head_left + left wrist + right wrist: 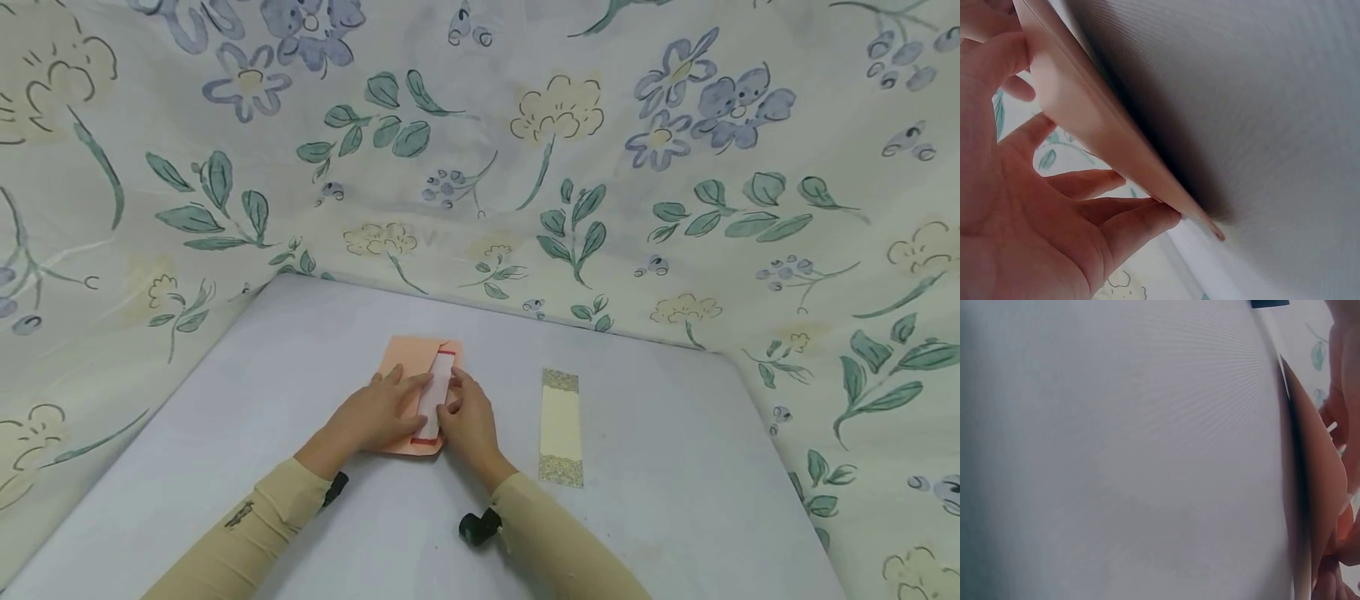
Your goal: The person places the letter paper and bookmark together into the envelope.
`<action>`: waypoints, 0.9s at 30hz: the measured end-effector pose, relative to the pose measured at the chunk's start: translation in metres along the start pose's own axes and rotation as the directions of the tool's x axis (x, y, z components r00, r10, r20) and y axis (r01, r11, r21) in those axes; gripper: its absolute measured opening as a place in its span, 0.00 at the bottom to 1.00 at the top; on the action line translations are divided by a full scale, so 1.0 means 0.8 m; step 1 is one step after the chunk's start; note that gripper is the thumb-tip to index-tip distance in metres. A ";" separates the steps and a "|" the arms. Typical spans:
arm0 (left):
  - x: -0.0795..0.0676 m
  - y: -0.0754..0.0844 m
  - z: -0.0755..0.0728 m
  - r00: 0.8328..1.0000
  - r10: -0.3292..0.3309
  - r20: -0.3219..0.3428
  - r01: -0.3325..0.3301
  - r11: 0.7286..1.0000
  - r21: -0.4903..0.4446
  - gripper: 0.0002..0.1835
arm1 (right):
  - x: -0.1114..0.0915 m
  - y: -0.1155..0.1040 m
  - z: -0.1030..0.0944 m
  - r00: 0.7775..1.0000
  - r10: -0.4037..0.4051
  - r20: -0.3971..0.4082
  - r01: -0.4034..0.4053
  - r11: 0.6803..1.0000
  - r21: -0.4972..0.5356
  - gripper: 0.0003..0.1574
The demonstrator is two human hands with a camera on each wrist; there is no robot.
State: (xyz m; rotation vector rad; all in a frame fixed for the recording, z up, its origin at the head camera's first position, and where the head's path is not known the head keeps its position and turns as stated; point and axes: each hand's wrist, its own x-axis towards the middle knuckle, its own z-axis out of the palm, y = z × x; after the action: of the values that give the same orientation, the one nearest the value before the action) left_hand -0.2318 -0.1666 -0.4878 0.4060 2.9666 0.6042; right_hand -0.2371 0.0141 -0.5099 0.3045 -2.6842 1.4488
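A peach paper envelope (405,352) lies on the table. Along its right part is a white card strip (435,396) with red bands at both ends. My left hand (378,408) rests on the envelope with fingers spread, its thumb at the strip's lower left side. In the left wrist view, fingertips press on the envelope (1094,122), whose near edge stands slightly off the table. My right hand (468,417) holds the strip's right edge with bent fingers and thumb. The right wrist view shows the envelope (1319,462) only edge-on, its fingers partly hidden.
To the right lies a cream card strip (561,425) with glittery gold-patterned ends. Black wrist devices (476,528) show beside the tan sleeves. The white table (675,467) meets a floral cloth backdrop (480,150) behind and at the sides.
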 end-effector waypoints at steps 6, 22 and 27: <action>0.001 0.001 -0.001 1.000 0.000 0.000 0.000 1.000 0.001 0.37 | 0.004 -0.004 0.003 1.000 0.010 0.002 -0.010 1.000 0.006 0.39; 0.002 -0.001 0.001 1.000 0.000 -0.001 0.000 1.000 0.005 0.37 | 0.009 -0.003 0.014 1.000 -0.004 0.024 0.004 1.000 0.002 0.39; 0.001 0.000 0.001 1.000 0.000 0.001 0.000 1.000 0.001 0.36 | 0.009 -0.003 0.015 1.000 -0.015 0.025 0.015 1.000 -0.005 0.38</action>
State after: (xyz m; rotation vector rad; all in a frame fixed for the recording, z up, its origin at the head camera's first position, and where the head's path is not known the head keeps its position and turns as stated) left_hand -0.2329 -0.1664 -0.4884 0.4067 2.9660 0.6025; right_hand -0.2434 0.0017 -0.5130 0.3431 -2.6987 1.4435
